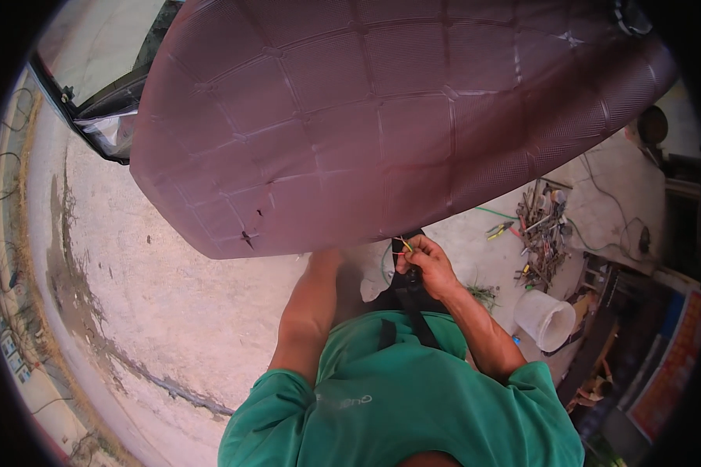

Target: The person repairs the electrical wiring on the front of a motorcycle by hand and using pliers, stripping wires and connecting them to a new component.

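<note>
While the big maroon quilted vinyl seat cushion tilts overhead: wiring shows beneath.
Right hand: grip pinched on thin yellow and red wires at the cushion's lower edge, near the chest.
Left hand: under the cushion, propping; grip hidden, cannot tell.
Concrete floor: scattered hand tools, white plastic bucket.

Operator: green short-sleeved shirt, bare forearms.

The shirt is plain green with a faint pale print on the chest. Black straps run down the chest, possibly a harness; the fastening is unclear. Both sleeves end above the elbow. Left hand and right hand are ungloved.
</note>
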